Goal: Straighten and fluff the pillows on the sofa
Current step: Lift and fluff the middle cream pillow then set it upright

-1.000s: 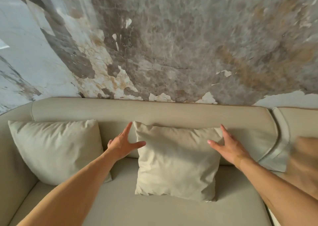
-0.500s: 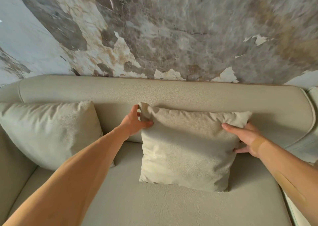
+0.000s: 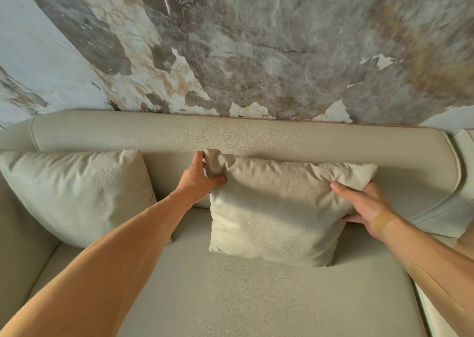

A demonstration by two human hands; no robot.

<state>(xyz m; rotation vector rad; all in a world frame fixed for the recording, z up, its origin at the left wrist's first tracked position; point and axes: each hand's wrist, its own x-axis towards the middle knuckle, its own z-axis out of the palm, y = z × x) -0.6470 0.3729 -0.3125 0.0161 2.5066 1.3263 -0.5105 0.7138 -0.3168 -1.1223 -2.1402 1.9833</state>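
On sofa point(image 3: 230, 298), both hands now gripping pillow point(image 3: 277, 213)

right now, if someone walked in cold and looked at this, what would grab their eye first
First the two bare hands on the square beige textured pillow at the middle of the sofa: the left hand grips its upper left corner, the right hand holds its right edge. Next, the mottled grey, brown and white marble-look wall looming above the beige sofa backrest. A second paler beige pillow leans untouched at the left end.
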